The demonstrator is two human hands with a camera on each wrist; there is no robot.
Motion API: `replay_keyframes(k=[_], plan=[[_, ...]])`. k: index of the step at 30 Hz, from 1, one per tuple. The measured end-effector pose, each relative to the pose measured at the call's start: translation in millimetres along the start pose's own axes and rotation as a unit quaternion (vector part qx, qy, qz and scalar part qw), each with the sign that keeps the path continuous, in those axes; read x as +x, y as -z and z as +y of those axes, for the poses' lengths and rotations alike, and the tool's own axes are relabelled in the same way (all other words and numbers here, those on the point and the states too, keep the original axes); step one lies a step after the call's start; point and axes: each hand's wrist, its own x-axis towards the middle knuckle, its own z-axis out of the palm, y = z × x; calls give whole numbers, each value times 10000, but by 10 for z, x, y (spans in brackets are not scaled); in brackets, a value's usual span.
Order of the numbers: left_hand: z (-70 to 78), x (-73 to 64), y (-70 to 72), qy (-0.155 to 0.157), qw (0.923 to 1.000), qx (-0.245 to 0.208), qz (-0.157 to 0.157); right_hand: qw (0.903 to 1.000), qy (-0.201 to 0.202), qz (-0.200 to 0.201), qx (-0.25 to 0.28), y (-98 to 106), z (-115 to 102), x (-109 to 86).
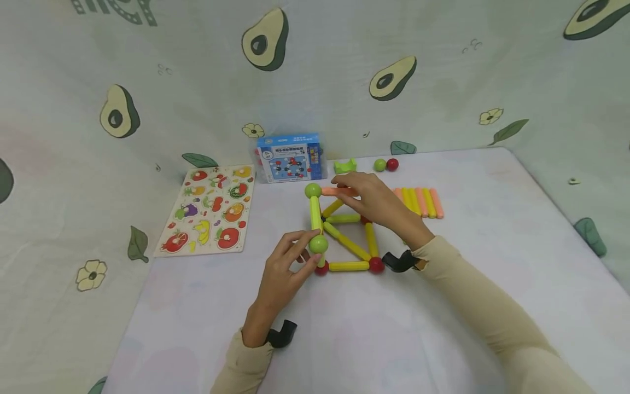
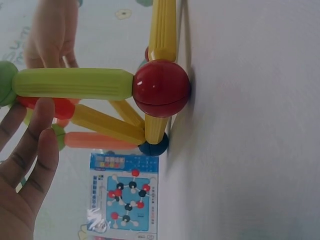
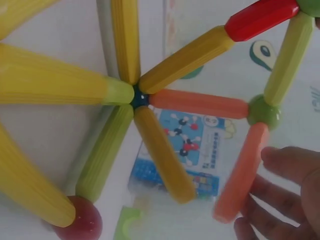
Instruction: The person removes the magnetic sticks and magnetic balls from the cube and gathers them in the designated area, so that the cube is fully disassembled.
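Over the head camera I watch the left hand pinch the near green ball, thumb and a finger set on it from either side, while its other fingers, spread a little in the left wrist view, lie close by the frame. I see the right hand with its thumb and fingers clamped on a salmon stick, one end meeting the far green ball, the other end free. These parts belong to a stick-and-ball frame in the middle of the tabletop, its red balls and dark blue ball resting low, the two green balls raised. Behind it I have the blue-and-white box standing upright in clear wrapping; I cannot see what the carton holds. To its left, the fruit board shows fruit pictures across its face. To its right lie a green plastic piece and a loose green ball touching a loose red ball; nearer, a row of sticks lies beside the right forearm.
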Motion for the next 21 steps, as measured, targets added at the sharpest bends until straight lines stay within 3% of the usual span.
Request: replay_keyframes(k=[6,14,21], plan=[[-2,1,-3,20,10000,20,18,9997,235,10,13,-89,42,15],[2,-2,-5,39,10000,34,-21,9952,788,567,-101,-206,72,6],[1,8,-6,104,9999,70,19,9977,284,484,-387,-222,-38,-6]])
